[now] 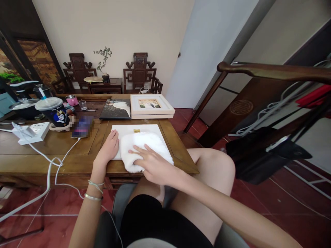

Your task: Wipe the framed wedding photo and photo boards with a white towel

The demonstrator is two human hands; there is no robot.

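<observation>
Wooden worktop (64,151) fills the near left, a power strip (31,132) and lidded cup (53,112) at its far left. Left hand (108,148) lies flat, fingers open, on a white board (134,130). Just right, touching it, a white towel (144,148) runs near-to-far under the right hand (152,165), fingers spread.

A brown wooden tabletop (64,156) with inset panels carries a flat white board (129,130) at its near right part, with a folded white towel (144,150) lying on the board. Behind the board lie a dark picture panel (116,109) and, just beside it to the right, a white picture frame (151,105). To the left are a phone (82,126) on a white cable (55,162), a lidded cup (53,112) and a white power strip (32,132).
</observation>
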